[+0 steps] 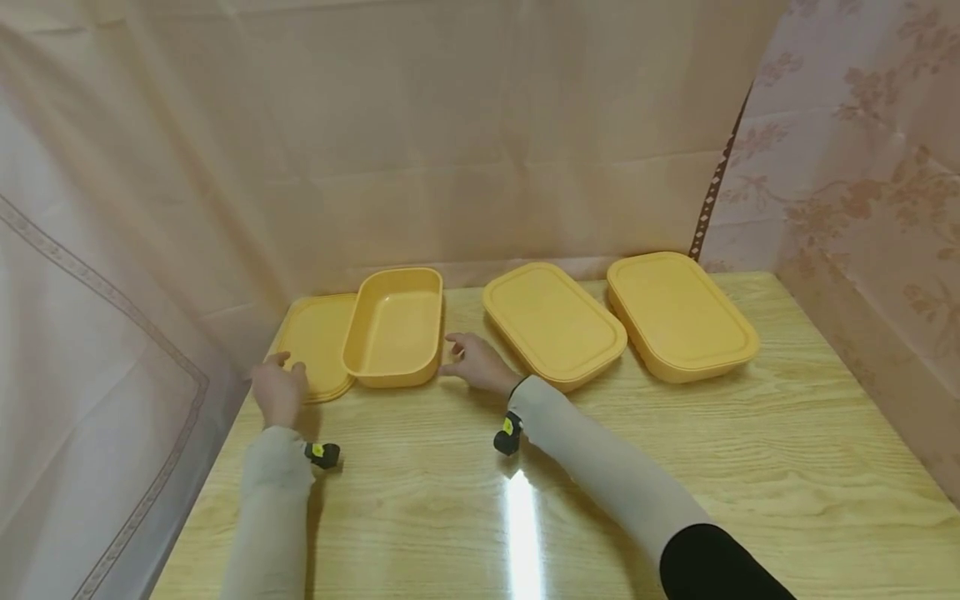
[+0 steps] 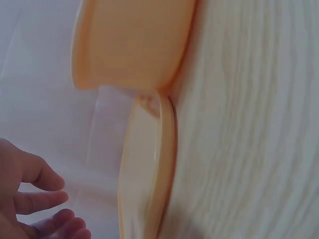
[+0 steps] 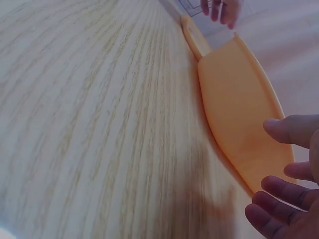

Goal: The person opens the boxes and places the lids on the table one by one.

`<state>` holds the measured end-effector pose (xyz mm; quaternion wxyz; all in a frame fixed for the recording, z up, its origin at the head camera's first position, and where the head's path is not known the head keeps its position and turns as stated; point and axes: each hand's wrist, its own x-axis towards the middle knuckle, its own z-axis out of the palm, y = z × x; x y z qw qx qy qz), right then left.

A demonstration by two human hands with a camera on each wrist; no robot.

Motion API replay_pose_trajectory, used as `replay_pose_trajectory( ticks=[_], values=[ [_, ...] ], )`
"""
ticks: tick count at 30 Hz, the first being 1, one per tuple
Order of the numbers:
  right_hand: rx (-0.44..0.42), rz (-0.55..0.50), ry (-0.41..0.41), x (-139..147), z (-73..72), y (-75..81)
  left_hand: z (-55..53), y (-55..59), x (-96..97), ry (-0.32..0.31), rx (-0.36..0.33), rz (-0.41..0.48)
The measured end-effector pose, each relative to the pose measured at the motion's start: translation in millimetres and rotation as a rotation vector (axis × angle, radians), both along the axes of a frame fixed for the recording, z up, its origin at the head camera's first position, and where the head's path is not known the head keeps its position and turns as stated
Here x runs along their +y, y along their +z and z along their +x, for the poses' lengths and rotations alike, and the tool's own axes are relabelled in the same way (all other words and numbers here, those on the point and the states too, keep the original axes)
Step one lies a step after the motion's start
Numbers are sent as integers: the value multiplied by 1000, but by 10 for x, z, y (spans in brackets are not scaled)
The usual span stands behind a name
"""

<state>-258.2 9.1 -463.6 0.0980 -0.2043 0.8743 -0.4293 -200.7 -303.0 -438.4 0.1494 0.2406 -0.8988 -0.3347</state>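
Head view: loose-fingered left hand [image 1: 279, 392] overlaps flat yellow plastic lid [image 1: 321, 337]; left wrist: visible gap. Relaxed right hand [image 1: 478, 363] beside open, rectangular yellow plastic box [image 1: 392, 380].

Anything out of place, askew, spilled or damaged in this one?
Mildly: the open box stands uncovered, a loose lid lying on the table to its left, unlike the middle lidded box and right lidded box. Those two sit askew to the table's back edge. No spill or damage shows.

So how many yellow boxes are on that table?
3: an open box on the left, a lidded middle box, and a rightmost box, also lidded. No others show, though anything inside the lidded ones would be hidden.
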Motion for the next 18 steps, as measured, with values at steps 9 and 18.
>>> replay_pose_trajectory(
  ticks=[9, 18],
  values=[
    [-19, 11, 11, 54, 23, 115, -103, 83, 179, -39, 68, 67],
    [-4, 4, -8, 82, 31, 174, -163, 192, 323, -103, 71, 45]
  ],
)
